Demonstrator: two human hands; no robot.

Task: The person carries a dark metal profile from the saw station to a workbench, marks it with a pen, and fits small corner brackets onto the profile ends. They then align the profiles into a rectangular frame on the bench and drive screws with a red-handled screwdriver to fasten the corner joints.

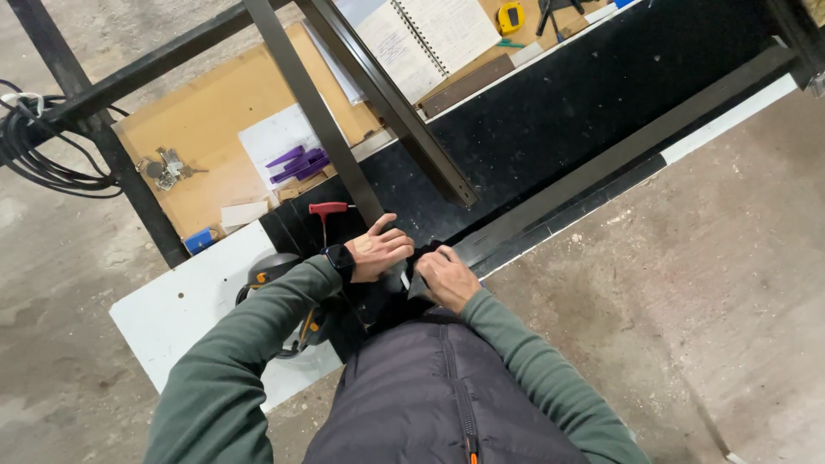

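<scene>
My left hand (378, 249) lies over the near end of a long black metal bar (601, 167) that runs diagonally along the black bench top (550, 103), its fingers curled over the bar. A dark watch sits on that wrist. My right hand (447, 277) is closed just to the right of it, at the same bar end, on a thin white stick-like thing (404, 279) that shows between the two hands. What lies under the palms is hidden. A second black bar (387, 99) crosses the bench above my hands.
A red T-handle key (329, 209) lies just above my left hand. A grinder with orange trim (273, 271) sits on a white board (189, 301). Purple pieces (296, 163), keys (163, 167), a spiral notebook (425, 34) and a yellow tape measure (510, 15) lie farther back. Black cables (34, 146) hang at left.
</scene>
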